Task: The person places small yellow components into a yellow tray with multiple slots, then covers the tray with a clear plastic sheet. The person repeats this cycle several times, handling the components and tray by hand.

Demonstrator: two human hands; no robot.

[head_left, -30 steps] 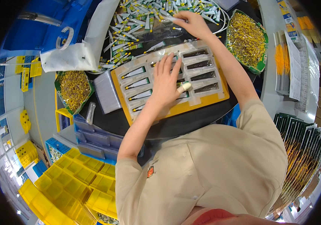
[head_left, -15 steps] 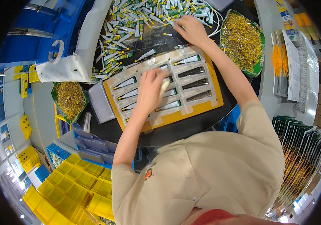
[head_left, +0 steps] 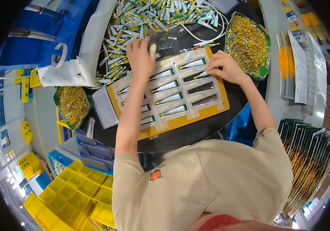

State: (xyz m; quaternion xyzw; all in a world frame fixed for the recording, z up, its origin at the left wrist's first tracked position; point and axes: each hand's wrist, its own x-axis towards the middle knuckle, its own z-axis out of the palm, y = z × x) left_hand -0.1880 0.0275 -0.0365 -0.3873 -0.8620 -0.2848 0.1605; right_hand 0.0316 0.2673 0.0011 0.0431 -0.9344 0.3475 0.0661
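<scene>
My right hand (head_left: 226,67) pinches a small white-and-green tube (head_left: 201,75) with a yellow cap. The tube lies tilted over a dark slot in the right column of a pale slotted tray (head_left: 188,85), which rests on a yellow board (head_left: 172,129). Two slots below it in that column are dark, without tubes. Similar tubes lie in the middle column, and my left forearm partly hides the left column. My left hand (head_left: 140,57), with a pale finger cover on one digit, reaches to the near edge of a heap of tubes (head_left: 161,15), fingers apart.
Yellow-capped small parts fill a green-edged bag (head_left: 247,44) at the right and another bag (head_left: 72,106) at the left. A white cable (head_left: 199,36) loops behind the tray. Clear plastic sheets (head_left: 104,107) stand beside the board; yellow bins (head_left: 72,188) are at lower left.
My right hand has come back from the heap to the tray's right column with a tube. My left hand has moved from the tray's middle up to the heap.
</scene>
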